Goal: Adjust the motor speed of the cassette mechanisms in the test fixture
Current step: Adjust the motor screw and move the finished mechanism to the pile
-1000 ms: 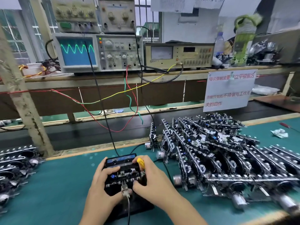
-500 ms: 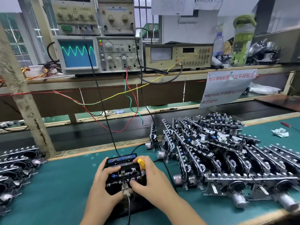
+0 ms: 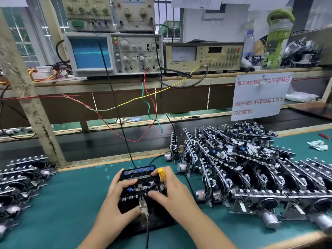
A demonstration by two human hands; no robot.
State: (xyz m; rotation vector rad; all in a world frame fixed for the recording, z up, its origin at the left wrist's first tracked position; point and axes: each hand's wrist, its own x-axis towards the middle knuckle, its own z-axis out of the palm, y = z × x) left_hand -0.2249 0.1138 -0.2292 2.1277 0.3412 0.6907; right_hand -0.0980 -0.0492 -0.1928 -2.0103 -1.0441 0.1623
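table (image 3: 68,203) green matte mat | left hand (image 3: 115,198) grips black cassette mechanism (image 3: 142,184) | right hand (image 3: 172,193) fingers curled on yellow screwdriver (image 3: 162,174) | metal mechanisms (image 3: 251,169) piled right of fingers

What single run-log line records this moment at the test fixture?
left hand: holds cassette mechanism | right hand: grips yellow screwdriver, presses mechanism | oscilloscope: blurred trace

Black cassette mechanism (image 3: 142,187) atop test fixture (image 3: 158,218)
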